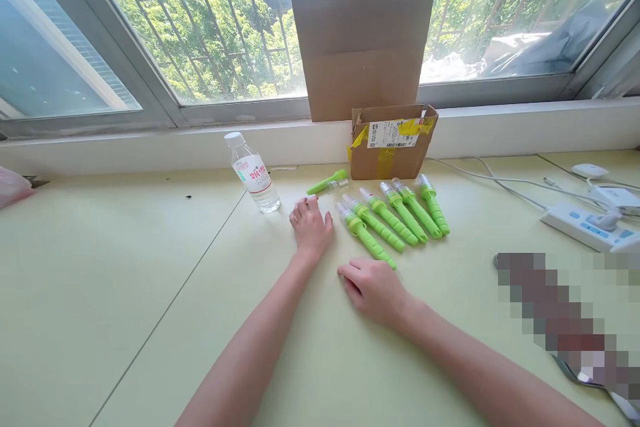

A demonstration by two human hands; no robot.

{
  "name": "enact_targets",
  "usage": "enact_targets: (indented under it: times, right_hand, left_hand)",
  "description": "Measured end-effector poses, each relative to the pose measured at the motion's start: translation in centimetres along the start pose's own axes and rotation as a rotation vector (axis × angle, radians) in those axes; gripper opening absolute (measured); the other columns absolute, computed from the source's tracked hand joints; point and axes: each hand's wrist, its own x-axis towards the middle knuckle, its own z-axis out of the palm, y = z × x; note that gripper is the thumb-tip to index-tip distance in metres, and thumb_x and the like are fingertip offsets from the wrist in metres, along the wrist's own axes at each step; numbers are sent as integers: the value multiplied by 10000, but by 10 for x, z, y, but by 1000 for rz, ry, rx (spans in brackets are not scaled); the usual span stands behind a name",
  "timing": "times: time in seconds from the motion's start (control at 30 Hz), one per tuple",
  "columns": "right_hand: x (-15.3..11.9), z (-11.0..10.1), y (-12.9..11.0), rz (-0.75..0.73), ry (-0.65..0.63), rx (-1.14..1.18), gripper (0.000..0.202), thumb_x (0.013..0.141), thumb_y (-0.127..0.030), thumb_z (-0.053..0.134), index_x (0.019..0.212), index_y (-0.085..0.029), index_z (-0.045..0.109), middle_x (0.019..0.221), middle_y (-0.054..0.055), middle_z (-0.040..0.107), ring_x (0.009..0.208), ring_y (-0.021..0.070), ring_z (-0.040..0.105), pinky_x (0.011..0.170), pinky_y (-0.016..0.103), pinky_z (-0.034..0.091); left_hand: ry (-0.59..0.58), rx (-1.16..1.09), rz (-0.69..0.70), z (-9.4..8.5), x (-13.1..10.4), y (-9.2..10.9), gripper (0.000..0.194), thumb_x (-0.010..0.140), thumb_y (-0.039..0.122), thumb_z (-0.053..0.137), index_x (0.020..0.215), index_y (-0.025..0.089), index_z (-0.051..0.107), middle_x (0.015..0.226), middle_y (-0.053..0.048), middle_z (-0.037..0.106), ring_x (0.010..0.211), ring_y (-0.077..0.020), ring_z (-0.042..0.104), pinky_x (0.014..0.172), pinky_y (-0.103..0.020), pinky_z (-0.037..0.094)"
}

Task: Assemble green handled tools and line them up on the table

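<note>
My left hand (311, 227) rests on the table with its fingers apart, just below a lone green stick (323, 183) lying sideways. A clear plastic piece (337, 185) lies against that stick; whether the two are joined I cannot tell. My right hand (375, 290) lies on the table, loosely bent, thumb apart from the index finger, with nothing visible in it. Close above it is the near end of a green stick with a spiral-ribbed handle and a clear tip (373, 243). Several similar green sticks (415, 213) lie slanted side by side to its right, clear tips toward the window.
An opened cardboard box (385, 161) with yellow tape stands behind the sticks. A water bottle (254, 177) stands left of my left hand. A power strip (585, 225) with white cables lies at the right, above a blurred-out object (560, 320). Windows and a sill border the back.
</note>
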Motion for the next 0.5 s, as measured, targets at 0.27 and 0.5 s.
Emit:
enact_targets:
  times: [0.27, 0.5]
  right_hand:
    - [1, 1, -1, -2, -7, -3, 136, 804, -122, 466, 681, -177, 481, 624, -20, 454, 564, 100, 338, 523, 269, 158]
    - [4, 0, 0, -10, -32, -12, 135, 788, -129, 471, 664, -179, 452, 590, -28, 408, 537, 100, 288, 510, 272, 131]
  left_hand:
    - [-23, 109, 118, -2, 9, -2, 423, 845, 294, 485, 1240, 147, 449, 1298, -203, 430, 1270, -330, 363, 1063, -535, 225]
    - [-10, 123, 83, 2, 39, -3, 432, 849, 292, 467, 1259, 157, 451, 1269, -191, 457, 1222, -335, 404, 1059, -546, 211]
